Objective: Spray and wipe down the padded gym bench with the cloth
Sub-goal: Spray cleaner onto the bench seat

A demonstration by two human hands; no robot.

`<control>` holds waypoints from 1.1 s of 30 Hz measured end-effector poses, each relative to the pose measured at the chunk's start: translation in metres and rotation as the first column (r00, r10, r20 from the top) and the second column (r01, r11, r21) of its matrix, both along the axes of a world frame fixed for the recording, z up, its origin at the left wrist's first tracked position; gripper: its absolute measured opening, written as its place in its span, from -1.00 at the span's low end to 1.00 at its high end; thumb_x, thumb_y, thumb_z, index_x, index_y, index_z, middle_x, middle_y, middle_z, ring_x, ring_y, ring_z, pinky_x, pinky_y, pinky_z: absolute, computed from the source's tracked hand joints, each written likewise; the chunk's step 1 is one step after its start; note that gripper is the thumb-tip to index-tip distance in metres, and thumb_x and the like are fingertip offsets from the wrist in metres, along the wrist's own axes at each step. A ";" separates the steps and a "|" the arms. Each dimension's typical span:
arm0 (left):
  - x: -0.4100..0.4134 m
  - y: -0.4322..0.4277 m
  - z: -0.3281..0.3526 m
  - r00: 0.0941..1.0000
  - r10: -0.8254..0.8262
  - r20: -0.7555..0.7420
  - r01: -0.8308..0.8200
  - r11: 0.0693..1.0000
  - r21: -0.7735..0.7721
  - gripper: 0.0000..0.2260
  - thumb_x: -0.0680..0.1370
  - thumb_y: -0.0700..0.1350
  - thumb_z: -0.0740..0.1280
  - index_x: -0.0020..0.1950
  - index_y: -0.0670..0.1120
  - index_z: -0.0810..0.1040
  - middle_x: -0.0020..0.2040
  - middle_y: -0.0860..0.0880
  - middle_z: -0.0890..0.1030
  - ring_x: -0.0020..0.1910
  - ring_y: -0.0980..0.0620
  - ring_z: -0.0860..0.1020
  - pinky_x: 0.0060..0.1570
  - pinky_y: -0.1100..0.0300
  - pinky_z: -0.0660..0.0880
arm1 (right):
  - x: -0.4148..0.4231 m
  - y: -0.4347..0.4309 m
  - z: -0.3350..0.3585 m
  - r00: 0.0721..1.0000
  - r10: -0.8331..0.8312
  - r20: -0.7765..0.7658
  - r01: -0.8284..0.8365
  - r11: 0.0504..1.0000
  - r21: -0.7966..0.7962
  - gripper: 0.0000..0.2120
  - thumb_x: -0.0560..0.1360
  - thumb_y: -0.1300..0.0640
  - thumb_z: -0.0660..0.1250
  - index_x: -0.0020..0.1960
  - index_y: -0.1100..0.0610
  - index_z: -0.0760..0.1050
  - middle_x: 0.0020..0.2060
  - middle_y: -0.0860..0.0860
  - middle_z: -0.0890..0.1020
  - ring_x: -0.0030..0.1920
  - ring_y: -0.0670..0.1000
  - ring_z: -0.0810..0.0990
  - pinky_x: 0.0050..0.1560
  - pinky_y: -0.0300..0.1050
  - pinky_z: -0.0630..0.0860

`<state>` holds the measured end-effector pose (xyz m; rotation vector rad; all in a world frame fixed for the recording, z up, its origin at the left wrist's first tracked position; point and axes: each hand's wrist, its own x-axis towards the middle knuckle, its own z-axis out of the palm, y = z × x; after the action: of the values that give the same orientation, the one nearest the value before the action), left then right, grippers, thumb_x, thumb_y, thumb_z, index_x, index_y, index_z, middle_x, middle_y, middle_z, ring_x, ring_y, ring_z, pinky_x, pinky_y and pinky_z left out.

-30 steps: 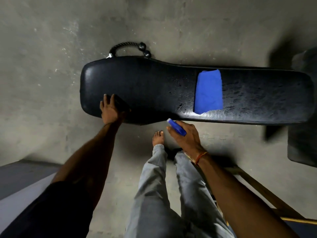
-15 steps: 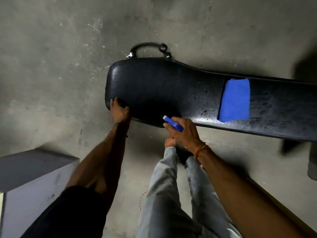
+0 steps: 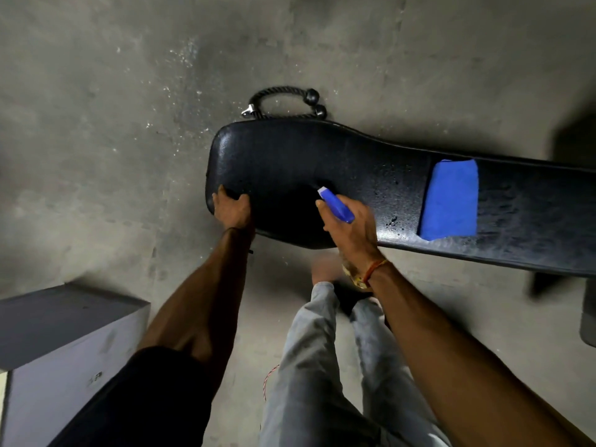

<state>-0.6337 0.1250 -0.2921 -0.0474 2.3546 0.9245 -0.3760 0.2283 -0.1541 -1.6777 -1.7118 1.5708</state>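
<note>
The black padded bench [image 3: 290, 162] runs from the middle of the view off to the right, its surface speckled with droplets. A folded blue cloth [image 3: 450, 200] lies flat on the pad to the right. My left hand [image 3: 233, 209] grips the near left edge of the pad, fingers curled over it. My right hand [image 3: 350, 225] holds a spray bottle with a blue head [image 3: 335, 204] and white nozzle, raised over the near side of the pad and pointing at its left part. The bottle body is hidden under my hand.
A black rope handle [image 3: 283, 103] with ball ends lies on the concrete floor behind the bench's left end. A grey box [image 3: 64, 337] stands at lower left. My legs in grey trousers [image 3: 322, 366] are below the bench. A dark object [image 3: 588, 314] sits at the right edge.
The view has swung left, so the bench and cloth sit farther right. My right hand has lifted the spray bottle from beside the bench to over the pad. My left hand keeps its grip.
</note>
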 end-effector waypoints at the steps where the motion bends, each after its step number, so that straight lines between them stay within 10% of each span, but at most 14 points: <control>1: 0.003 0.001 0.009 1.000 -0.007 -0.008 0.007 1.000 -0.013 -0.37 0.26 0.10 0.24 0.34 0.07 0.52 0.39 -0.06 0.55 0.38 -0.13 0.52 0.40 -0.12 0.47 | 0.002 0.003 0.004 0.999 -0.034 0.008 0.034 0.999 0.007 -0.69 0.47 -0.32 0.39 -0.16 -0.08 0.54 -0.33 -0.05 0.57 -0.15 0.21 0.66 -0.06 0.29 0.62; 6: 0.034 0.017 0.088 0.998 -0.058 -0.013 0.057 0.996 -0.065 -0.58 0.45 -0.08 0.29 0.31 -0.10 0.52 0.37 -0.17 0.53 0.31 -0.19 0.53 0.40 -0.10 0.47 | 0.032 0.011 0.003 0.979 -0.196 0.063 0.198 0.980 -0.028 -0.68 0.48 -0.24 0.42 -0.16 0.03 0.58 -0.23 0.12 0.68 -0.15 0.20 0.68 -0.03 0.24 0.64; 11: 0.035 0.042 0.094 0.964 -0.255 0.079 0.266 0.897 -0.354 -0.30 0.57 0.05 0.24 0.62 -0.23 0.14 0.64 -0.27 0.06 0.61 -0.29 0.11 0.59 -0.06 0.09 | 0.065 0.005 0.008 0.960 -0.258 0.111 0.267 0.961 -0.075 -0.75 0.56 -0.06 0.46 -0.21 0.02 0.52 -0.22 0.15 0.67 -0.18 0.13 0.67 -0.13 -0.04 0.59; 17: 0.060 0.057 0.095 0.943 -0.319 0.091 0.329 0.863 -0.383 -0.21 0.58 0.09 0.34 0.67 -0.06 -0.02 0.66 -0.20 -0.18 0.63 -0.32 -0.15 0.55 -0.30 0.03 | 0.081 -0.011 0.006 0.989 -0.074 0.129 0.090 0.989 -0.117 -0.68 0.49 -0.17 0.48 -0.13 0.10 0.61 -0.32 0.14 0.68 -0.28 0.10 0.65 -0.14 0.11 0.59; 23: 0.139 0.093 0.089 0.677 -0.735 0.043 0.700 0.625 -0.345 -0.08 0.48 0.14 0.48 0.67 0.03 -0.01 0.67 -0.13 -0.20 0.63 -0.27 -0.19 0.45 -0.47 0.04 | 0.096 -0.011 0.004 0.962 0.106 0.253 -0.102 0.994 -0.027 -0.70 0.51 -0.16 0.45 -0.28 -0.03 0.48 -0.37 0.00 0.59 -0.29 0.13 0.56 -0.17 0.00 0.52; 33: 0.236 0.162 0.092 0.329 -0.925 0.189 0.841 0.196 -0.504 0.16 0.37 0.21 0.56 0.66 0.10 -0.23 0.63 -0.22 -0.33 0.57 -0.48 -0.21 0.30 -0.57 0.24 | 0.150 0.031 0.045 0.919 -0.379 -0.104 0.387 0.919 0.072 -0.83 0.57 0.15 0.47 -0.13 0.14 0.52 -0.34 0.10 0.56 -0.34 -0.01 0.49 -0.23 -0.16 0.50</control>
<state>-0.3980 0.2869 -0.2001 1.1400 2.0919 -0.3672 -0.2261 0.2593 -0.1093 -1.7400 -1.2893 1.3397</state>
